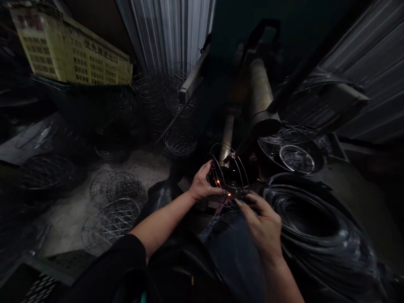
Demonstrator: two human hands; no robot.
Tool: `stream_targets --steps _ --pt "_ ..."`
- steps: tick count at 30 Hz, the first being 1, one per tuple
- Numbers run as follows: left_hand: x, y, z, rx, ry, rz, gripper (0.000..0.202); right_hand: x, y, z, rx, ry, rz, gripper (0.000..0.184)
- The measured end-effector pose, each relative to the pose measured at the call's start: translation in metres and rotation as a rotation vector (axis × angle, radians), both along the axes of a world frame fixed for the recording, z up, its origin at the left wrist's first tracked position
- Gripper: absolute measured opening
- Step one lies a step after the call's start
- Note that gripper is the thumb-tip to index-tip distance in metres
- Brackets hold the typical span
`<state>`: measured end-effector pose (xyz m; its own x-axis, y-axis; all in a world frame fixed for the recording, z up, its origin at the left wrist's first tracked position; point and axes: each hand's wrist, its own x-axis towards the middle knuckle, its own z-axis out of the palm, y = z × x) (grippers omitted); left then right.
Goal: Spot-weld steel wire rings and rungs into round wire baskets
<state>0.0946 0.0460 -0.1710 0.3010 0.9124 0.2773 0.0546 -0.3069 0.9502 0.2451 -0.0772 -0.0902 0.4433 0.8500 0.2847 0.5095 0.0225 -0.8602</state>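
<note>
Crate (pixel 67 59), yellow, far left: one line of red Chinese characters (pixel 101 51) along the upper part of the long side, reading 优先源进出口; third character uncertain. Short end, further left: a reddish marking (pixel 30 21), too blurred and dim to read.

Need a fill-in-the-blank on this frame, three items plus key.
1. The left hand holds a round frame made of ____.
2. The plastic crate at upper left is ____ in color.
3. A big coil lies to the ____ of the right hand.

Missing words: wire; yellow; right.
</note>
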Motion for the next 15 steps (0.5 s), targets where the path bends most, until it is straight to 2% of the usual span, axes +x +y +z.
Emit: stream_targets --steps 4,9,15 --pt "0.001 -0.001 0.009 -0.179 -0.113 0.008 0.118 0.001 0.003 -0.003 0.010 0.025 0.061 0.021" --pt "0.002 0.008 0.018 -0.394 -0.214 0.038 0.120 -0.001 0.035 0.017 -0.017 -0.023 0.076 0.025" --pt "0.005 0.020 0.029 -0.507 -0.292 0.071 0.108 -0.004 0.064 0.032 -0.062 -0.096 0.073 0.029"
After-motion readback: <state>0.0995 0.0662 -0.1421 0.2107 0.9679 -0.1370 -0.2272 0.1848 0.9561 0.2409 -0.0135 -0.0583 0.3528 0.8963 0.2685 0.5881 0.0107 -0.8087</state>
